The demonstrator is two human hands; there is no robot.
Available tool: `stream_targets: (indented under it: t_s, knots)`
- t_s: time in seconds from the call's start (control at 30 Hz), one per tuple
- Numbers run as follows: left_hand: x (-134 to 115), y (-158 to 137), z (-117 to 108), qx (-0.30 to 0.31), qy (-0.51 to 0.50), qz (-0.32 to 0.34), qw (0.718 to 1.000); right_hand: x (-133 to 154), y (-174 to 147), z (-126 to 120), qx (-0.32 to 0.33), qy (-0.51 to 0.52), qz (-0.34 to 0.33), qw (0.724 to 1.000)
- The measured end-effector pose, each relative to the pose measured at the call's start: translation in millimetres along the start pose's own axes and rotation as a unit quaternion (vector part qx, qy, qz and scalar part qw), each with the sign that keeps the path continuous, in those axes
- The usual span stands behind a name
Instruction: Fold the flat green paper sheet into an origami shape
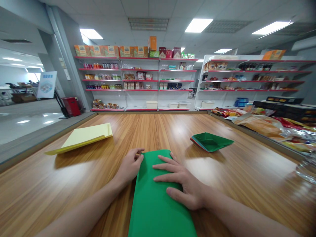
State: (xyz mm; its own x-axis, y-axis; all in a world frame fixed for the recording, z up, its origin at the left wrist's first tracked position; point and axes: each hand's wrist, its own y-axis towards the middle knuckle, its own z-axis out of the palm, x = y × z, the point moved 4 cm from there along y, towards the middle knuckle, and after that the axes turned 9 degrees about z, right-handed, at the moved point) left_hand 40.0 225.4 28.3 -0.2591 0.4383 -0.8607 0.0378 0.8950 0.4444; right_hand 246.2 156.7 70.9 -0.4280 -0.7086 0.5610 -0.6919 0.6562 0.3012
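Observation:
A long sheet of green paper [160,197], seemingly folded over, lies lengthwise on the wooden table in front of me and runs out of the bottom of the view. At its far left corner, the fingers of my left hand [130,164] are curled and closed on the edge. My right hand [184,182] rests flat on the upper right part of the paper, fingers spread and pointing left. Right of the paper sits a small nested stack of folded paper shapes [211,142], green on top with blue and red edges beneath. A pad of yellow paper [82,138] lies at the left.
The wood-grain table [118,131] has a raised rim. Beyond its right edge are packaged snacks [261,126] and dark boxes [291,108]. A clear glass or plastic object [307,169] stands at the far right. Stocked shelves [139,80] line the back.

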Motion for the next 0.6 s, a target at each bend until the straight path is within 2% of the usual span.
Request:
stream_targets:
  t_s: [0.1, 0.17, 0.3, 0.37, 0.47, 0.6]
  knots:
    - [-5.3, -0.3, -4.4, -0.013, 0.034, 0.018, 0.999, -1.5, -1.0, 0.5, 0.0, -0.006, 0.01, 1.0]
    - [-8.5, -0.7, -6.0, 0.002, 0.08, 0.046, 0.996, -2.6, -1.4, 1.1, -0.002, -0.008, 0.018, 1.0]
    - [-13.4, -4.0, -5.1, 0.078, 0.224, 0.13, 0.963, -5.4, 0.4, 0.8, 0.004, -0.019, 0.038, 0.999]
    - [-14.2, -7.1, -4.7, 0.119, 0.269, 0.149, 0.944, -6.8, 2.1, -1.1, 0.023, -0.027, 0.048, 0.998]
    - [-16.7, -13.0, -4.0, 0.187, 0.302, 0.165, 0.92, -9.3, 2.5, -7.9, 0.06, -0.037, 0.058, 0.996]
    - [-21.2, -20.7, -2.0, 0.269, 0.323, 0.187, 0.888, -13.2, -4.2, -20.6, 0.069, -0.049, 0.069, 0.994]
